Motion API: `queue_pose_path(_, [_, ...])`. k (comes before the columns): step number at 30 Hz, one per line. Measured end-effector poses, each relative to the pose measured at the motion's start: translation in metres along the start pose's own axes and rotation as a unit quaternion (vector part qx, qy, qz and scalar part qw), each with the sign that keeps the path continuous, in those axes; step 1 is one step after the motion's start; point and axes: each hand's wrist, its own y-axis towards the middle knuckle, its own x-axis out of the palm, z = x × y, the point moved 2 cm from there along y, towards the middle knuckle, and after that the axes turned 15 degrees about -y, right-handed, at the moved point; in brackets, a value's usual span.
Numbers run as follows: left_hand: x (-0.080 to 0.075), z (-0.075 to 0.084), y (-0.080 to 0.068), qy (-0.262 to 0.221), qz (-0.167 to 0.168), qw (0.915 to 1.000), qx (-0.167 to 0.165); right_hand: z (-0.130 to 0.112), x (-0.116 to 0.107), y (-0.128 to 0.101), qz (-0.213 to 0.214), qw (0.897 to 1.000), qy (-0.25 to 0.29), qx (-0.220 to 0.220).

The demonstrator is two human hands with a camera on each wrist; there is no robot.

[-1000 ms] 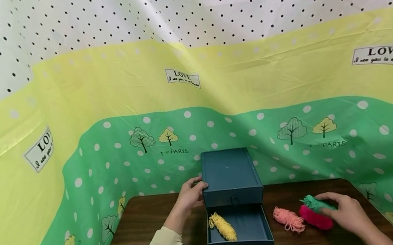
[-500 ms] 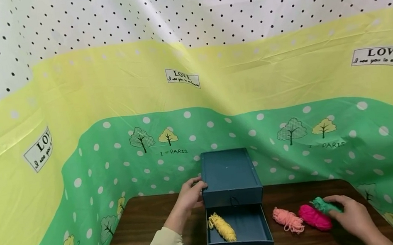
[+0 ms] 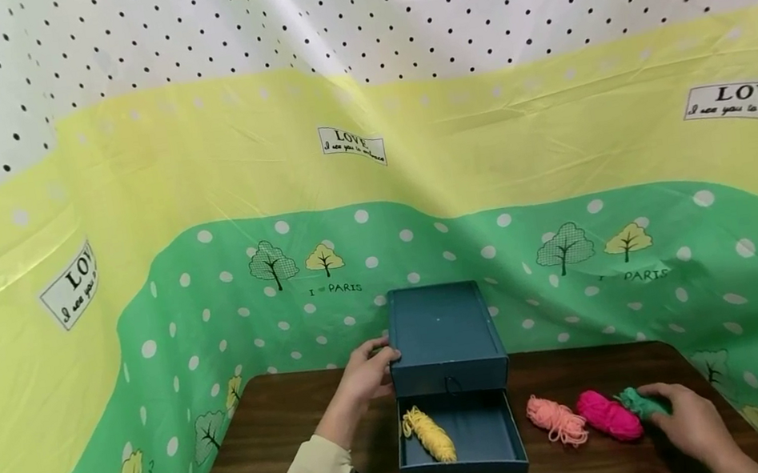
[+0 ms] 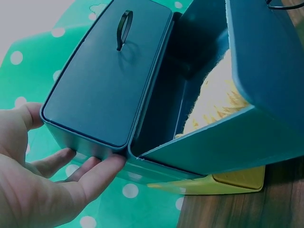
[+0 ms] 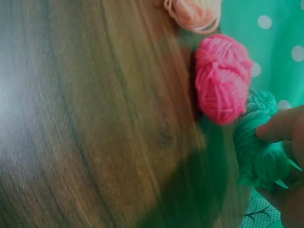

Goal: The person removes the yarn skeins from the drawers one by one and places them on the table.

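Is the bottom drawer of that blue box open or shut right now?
Open. The bottom drawer is pulled out toward the camera from the blue box, with a yellow yarn bundle lying inside on its left.

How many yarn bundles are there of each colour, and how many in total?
Yellow yarn, in the open drawer: 1
Peach yarn: 1
Pink yarn: 1
Green yarn, held by the right hand: 1
Total: 4

Dark teal box (image 3: 446, 336); yellow (image 3: 429, 435), peach (image 3: 556, 420), hot-pink (image 3: 609, 415) and green yarn (image 3: 637, 401).
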Motion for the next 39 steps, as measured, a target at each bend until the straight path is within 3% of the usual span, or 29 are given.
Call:
queue_pose_path(7, [0.000, -0.003, 0.001, -0.008, -0.004, 0.9999, 0.009, 0.006, 0.010, 0.009, -0.015, 0.999, -0.035, 0.007])
queue_pose_path(20, [0.003, -0.003, 0.001, -0.011, -0.003, 0.9999, 0.010, 0.025, 0.023, 0.010, -0.037, 0.999, -0.025, 0.029])
queue_pose_path(39, [0.001, -0.001, -0.003, -0.001, -0.004, 1.0000, 0.008, 0.000, -0.001, -0.012, 0.071, 0.997, -0.029, -0.014])
